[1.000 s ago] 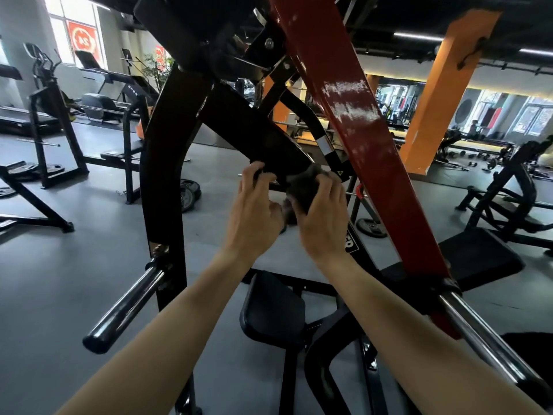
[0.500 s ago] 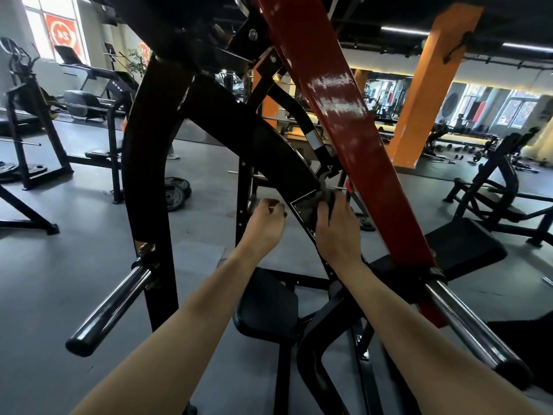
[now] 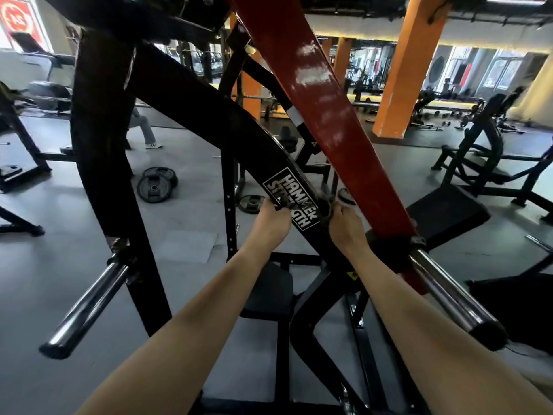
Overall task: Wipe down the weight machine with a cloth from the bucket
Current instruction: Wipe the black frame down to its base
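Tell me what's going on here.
A person is wiping down a weight machine. The right hand pinches a dark cloth against the right edge of the slanted black bar, just beside its label. The left hand grips the bar's left edge. The red arm next to it shows pale smears.

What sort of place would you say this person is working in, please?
Almost certainly a commercial gym. A black weight machine beam with a white Hammer Strength label fills the foreground, round black weight plates lie on the grey floor, and a chrome plate-loading bar juts out at right.
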`<state>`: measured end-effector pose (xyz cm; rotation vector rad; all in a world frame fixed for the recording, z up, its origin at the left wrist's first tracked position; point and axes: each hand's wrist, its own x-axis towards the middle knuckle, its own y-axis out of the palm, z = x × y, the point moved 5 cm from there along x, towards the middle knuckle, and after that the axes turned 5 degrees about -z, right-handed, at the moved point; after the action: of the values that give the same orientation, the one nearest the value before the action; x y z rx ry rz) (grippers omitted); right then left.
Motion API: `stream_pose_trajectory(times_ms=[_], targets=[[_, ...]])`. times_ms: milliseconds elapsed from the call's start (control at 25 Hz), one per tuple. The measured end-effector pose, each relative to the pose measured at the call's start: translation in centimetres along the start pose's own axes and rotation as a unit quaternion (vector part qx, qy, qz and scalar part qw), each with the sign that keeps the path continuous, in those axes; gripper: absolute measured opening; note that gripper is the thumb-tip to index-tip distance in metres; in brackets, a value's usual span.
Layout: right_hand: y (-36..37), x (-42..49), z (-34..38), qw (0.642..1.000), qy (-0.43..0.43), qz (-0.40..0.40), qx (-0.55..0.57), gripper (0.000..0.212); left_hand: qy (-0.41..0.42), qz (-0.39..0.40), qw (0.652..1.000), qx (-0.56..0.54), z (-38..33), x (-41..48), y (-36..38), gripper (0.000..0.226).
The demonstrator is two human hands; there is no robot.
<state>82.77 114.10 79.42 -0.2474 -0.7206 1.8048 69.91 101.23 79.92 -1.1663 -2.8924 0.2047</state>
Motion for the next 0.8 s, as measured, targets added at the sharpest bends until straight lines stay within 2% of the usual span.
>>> stream_pose_trajectory(times_ms=[80,160,280,400,480,560,640,720,800], targets=[[0.2,0.3,-0.6,0.999,0.044,0.008,0.012,0.041,-0.014,-0.004,1.0,-0.016,0.1,-0.3,0.7,0.036],[0.6,0.3,1.4,0.998,0.038,0.004,0.059,0.04,-0.012,-0.003,1.0,-0.021,-0.1,-0.2,1.1,0.036],[1.0,-0.3,4.3,0.987,-0.06,-0.003,0.149,0.035,-0.004,-0.002,1.0,-0.024,-0.3,0.0,1.4,0.034],[0.9,-1.4,2.2,0.986,-0.124,-0.048,0.096,0.04,-0.01,-0.002,1.0,-0.024,0.0,0.1,1.3,0.039],[0.6,-1.5,-1.2,0.989,-0.108,-0.086,0.05,0.046,-0.016,-0.001,0.999,-0.035,0.4,0.0,1.3,0.04],[0.5,-1.3,-3.4,0.997,-0.027,-0.062,0.031,0.037,-0.021,-0.001,0.999,-0.045,0.8,-0.2,1.2,0.041],[0.6,-0.9,-2.5,0.998,-0.01,-0.061,0.015,0.032,-0.019,0.001,0.998,-0.052,1.1,-0.3,1.4,0.043],[1.0,-1.5,1.2,0.995,-0.063,-0.063,0.038,0.034,-0.018,0.005,0.998,-0.064,1.1,-0.3,1.4,0.045],[1.5,-3.7,3.9,0.977,-0.178,-0.103,0.055,0.036,-0.024,0.012,0.997,-0.075,1.3,-0.3,1.4,0.049]])
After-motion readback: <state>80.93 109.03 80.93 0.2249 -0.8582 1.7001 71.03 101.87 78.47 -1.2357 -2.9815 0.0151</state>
